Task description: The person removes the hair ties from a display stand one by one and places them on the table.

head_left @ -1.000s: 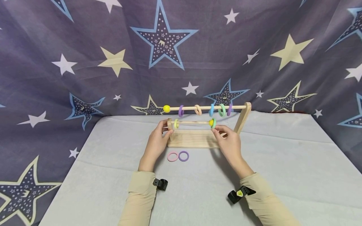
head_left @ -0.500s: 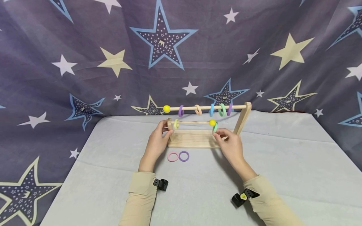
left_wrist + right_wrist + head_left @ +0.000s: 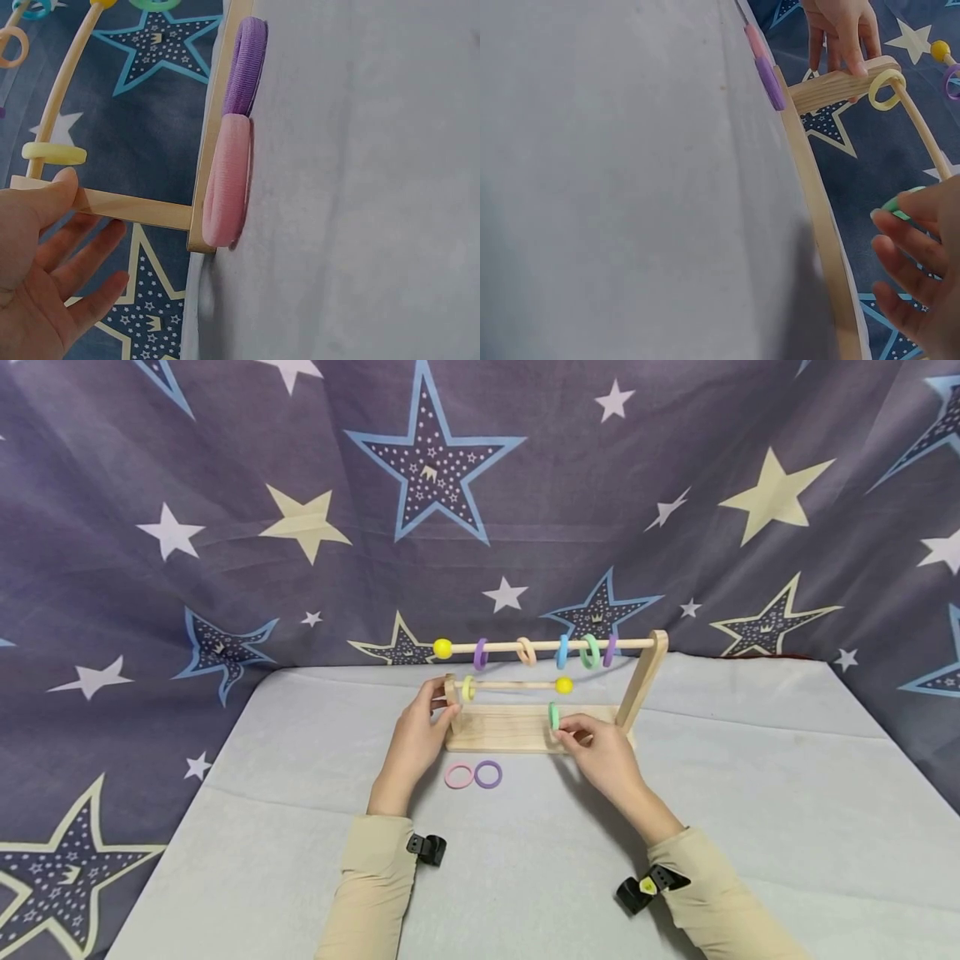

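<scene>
A wooden stand [image 3: 517,731] carries two rods. Its short left post [image 3: 135,207] is gripped between the thumb and fingers of my left hand [image 3: 418,733]. On the lower rod [image 3: 517,685] hangs a pale yellow ring [image 3: 468,688], close to that post; a yellow ball [image 3: 564,685] caps the rod's right end. My right hand [image 3: 603,752] pinches a green ring [image 3: 553,716] by its lower edge, off the rod and below the ball. In the right wrist view the green ring is partly hidden by the thumb and fingers.
The upper rod [image 3: 540,646] bears several coloured rings, with a yellow ball [image 3: 442,649] at its left end and a tall post [image 3: 643,681] at its right. A pink ring [image 3: 459,776] and a purple ring [image 3: 488,774] lie on the grey cloth before the stand.
The green ring came off the ball end of the lower rod, then moved down and left in my right hand. My left hand stayed on the post.
</scene>
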Demonstrator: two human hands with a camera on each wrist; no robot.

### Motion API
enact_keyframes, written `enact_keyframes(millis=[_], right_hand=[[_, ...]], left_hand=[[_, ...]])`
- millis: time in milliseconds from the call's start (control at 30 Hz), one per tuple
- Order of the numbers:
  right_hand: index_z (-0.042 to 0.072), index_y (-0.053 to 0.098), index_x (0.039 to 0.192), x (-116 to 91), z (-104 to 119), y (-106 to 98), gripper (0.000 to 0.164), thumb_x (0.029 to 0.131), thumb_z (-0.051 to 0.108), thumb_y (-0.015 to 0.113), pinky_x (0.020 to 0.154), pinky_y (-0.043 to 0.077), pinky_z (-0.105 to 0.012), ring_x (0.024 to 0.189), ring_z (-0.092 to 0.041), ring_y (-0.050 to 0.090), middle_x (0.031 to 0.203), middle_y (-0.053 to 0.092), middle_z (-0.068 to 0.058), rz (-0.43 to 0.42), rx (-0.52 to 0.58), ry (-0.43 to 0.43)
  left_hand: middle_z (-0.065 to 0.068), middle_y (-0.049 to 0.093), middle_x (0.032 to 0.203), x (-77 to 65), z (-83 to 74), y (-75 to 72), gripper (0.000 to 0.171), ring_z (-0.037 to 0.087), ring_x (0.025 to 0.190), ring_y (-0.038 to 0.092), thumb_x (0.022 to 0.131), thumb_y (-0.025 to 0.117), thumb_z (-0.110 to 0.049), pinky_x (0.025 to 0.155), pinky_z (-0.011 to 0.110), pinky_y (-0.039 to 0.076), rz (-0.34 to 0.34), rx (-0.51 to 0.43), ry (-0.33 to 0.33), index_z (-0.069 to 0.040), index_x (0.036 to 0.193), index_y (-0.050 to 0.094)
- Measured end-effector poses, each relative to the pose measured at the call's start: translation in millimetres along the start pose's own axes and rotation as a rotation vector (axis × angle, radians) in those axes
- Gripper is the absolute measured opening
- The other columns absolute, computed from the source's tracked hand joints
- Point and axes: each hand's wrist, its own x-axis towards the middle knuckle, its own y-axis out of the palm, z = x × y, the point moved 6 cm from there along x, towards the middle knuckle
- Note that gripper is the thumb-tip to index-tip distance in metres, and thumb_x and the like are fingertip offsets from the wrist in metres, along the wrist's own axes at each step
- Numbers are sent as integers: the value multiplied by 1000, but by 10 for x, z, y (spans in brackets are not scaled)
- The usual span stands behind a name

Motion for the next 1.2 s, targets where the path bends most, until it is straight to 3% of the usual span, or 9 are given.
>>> enact_keyframes(millis=[267, 500, 667, 1000, 1200], right_hand=[[4, 74, 98, -13, 21, 101, 9, 89, 7, 72, 57, 49, -26, 65, -11, 61, 82, 72, -3, 133, 1, -50], [10, 74, 95, -38, 98, 192, 8, 88, 8, 75, 67, 52, -30, 72, -10, 61, 85, 71, 2, 241, -71, -152], [13, 73, 96, -69, 134, 248, 8, 88, 12, 75, 70, 50, -32, 74, -8, 59, 84, 67, 7, 324, -129, -177], [14, 73, 94, -121, 182, 295, 8, 87, 10, 76, 80, 54, -39, 86, -16, 66, 94, 71, 2, 359, -226, -239], [13, 73, 93, -139, 214, 325, 8, 87, 9, 76, 74, 52, -32, 79, -9, 59, 88, 66, 6, 384, -240, -266]], left_hand=[[13, 59, 133, -1, 3, 5, 48, 26, 119, 60, 99, 61, -19, 106, 44, 41, 4, 0, 1, -9, 143, 44], [14, 59, 133, 0, -11, 1, 48, 27, 119, 60, 99, 61, -19, 106, 45, 41, 6, 1, 6, -9, 144, 44], [15, 59, 133, 1, -16, -6, 48, 27, 118, 60, 99, 61, -18, 106, 46, 41, 3, -3, 5, -8, 143, 44], [14, 59, 133, -3, -28, -2, 47, 27, 118, 60, 99, 60, -18, 106, 46, 41, 1, -5, 4, -8, 143, 45], [14, 59, 133, -7, -25, -5, 48, 27, 118, 60, 99, 61, -18, 106, 46, 41, 3, -5, 2, -8, 143, 44]])
